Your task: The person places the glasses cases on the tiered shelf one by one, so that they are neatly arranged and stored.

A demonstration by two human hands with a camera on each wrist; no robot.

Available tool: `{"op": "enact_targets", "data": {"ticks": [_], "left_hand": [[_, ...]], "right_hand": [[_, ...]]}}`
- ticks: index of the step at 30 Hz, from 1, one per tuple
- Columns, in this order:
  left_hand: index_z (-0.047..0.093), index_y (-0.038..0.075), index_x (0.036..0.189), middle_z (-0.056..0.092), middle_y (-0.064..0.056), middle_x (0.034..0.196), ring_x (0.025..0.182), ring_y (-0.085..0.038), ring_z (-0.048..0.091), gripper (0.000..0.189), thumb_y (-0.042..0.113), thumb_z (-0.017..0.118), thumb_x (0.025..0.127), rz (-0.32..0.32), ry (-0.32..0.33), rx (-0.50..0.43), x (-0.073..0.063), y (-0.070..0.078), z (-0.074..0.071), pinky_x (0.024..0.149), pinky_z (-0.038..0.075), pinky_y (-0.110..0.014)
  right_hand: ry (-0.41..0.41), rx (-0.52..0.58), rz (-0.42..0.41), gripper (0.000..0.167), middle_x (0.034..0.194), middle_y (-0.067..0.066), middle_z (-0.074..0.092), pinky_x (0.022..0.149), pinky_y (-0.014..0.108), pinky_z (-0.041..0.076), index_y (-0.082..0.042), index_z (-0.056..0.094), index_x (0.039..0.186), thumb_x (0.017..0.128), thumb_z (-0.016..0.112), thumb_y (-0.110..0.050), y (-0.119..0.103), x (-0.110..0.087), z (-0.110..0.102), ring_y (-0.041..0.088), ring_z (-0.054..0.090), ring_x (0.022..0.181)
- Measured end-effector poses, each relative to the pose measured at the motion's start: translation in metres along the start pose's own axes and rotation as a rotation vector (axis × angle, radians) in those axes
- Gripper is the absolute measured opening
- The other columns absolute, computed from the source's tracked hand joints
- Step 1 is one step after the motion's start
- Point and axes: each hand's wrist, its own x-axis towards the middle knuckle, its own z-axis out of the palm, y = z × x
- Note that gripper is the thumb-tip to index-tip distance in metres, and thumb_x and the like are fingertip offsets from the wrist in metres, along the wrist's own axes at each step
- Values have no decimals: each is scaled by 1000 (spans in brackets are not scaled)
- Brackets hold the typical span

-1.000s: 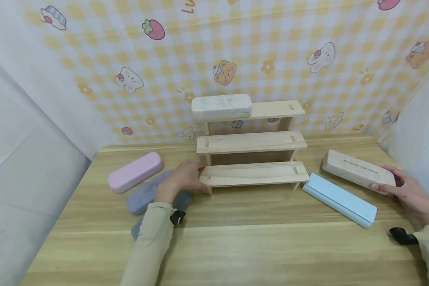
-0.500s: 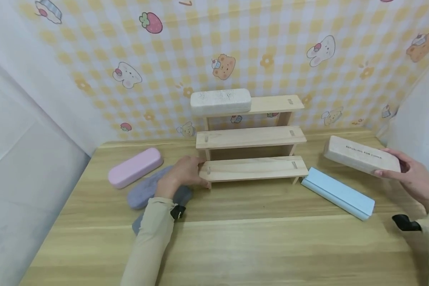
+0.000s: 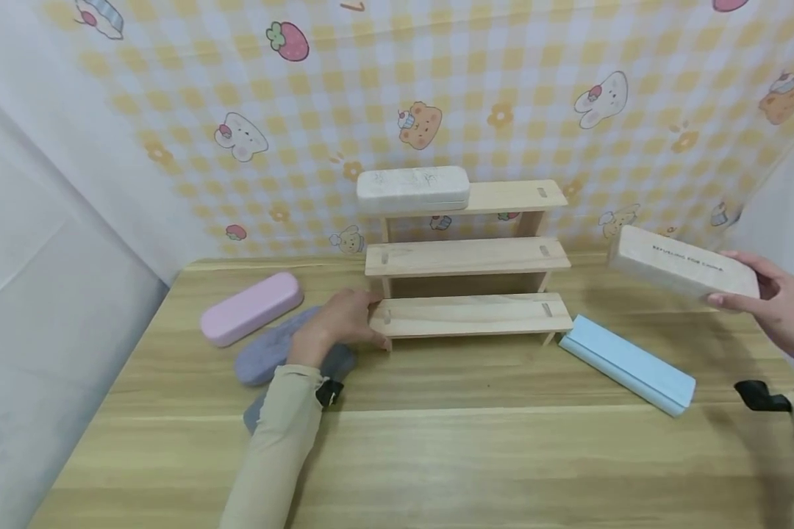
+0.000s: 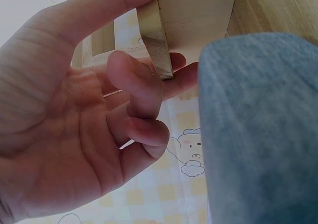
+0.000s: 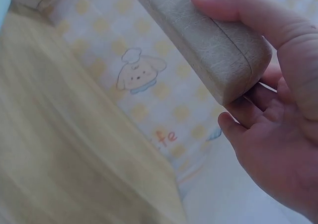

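Note:
My right hand (image 3: 784,305) grips one end of a beige glasses case (image 3: 684,266) with printed lettering, raised over the right side of the table. In the right wrist view the thumb lies across the case's seam, fingers underneath. At the left end of the lowest step, my left hand (image 3: 337,327) pinches a three-step wooden display rack (image 3: 470,316). The left wrist view shows its thumb and fingers on either side of the rack's wooden edge (image 4: 156,42). A white marbled glasses case (image 3: 413,189) lies on the left part of the top step.
Right of the rack, a light blue case (image 3: 628,365) lies slantwise on the table (image 3: 490,470). To the left are a pink case (image 3: 251,308), a purple-grey case (image 3: 267,351) and a dark grey-blue case (image 3: 337,367), partly hidden by the left arm. A checked cloth (image 3: 317,110) hangs behind.
The right hand has lifted the beige glasses case off the table, moving it up and slightly right. My left hand stays at the rack's lowest step.

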Motion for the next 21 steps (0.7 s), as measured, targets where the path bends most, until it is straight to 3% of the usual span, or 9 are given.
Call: {"op": "enact_targets", "data": {"ticks": [3,6,9,11,17,21], "left_hand": [[50,-1,131,58,-18,119,109,-33,52,83,36,84,64,16,5,-4,1,1,-1,96,40,-43],[52,-1,129,60,-17,114,105,-32,54,82,35,85,63,21,10,-3,-1,0,-1,93,42,-42],[53,-2,128,60,-16,112,103,-31,55,81,34,85,63,9,15,-9,-5,-3,0,91,43,-42],[52,-1,129,60,-17,115,105,-31,54,81,34,85,63,0,17,-17,-6,-4,0,92,43,-42],[51,-1,130,59,-18,116,106,-32,54,83,36,85,63,10,22,-18,-4,-3,1,94,42,-42],[50,-1,131,58,-18,119,110,-34,53,84,35,84,63,10,18,-21,-3,0,0,96,40,-43]], "right_hand": [[17,-181,3,68,126,-12,39,80,4,33,-13,39,141,83,56,17,-12,7,0,-1,41,104],[40,-375,56,66,126,-16,37,76,5,29,-22,35,144,88,61,1,-25,15,5,-3,37,105],[47,-488,99,67,127,-14,37,72,6,29,-29,33,144,88,65,-12,-34,25,16,-3,36,102],[50,-505,100,67,128,-13,37,71,5,29,-30,34,143,86,67,-15,-41,33,22,-4,36,101],[23,-396,61,65,120,-14,42,71,4,35,-24,42,138,83,68,-3,-59,50,31,-3,42,97],[17,-431,82,66,115,-18,44,70,5,34,-28,42,139,82,71,-9,-71,58,38,-3,44,95]]}}
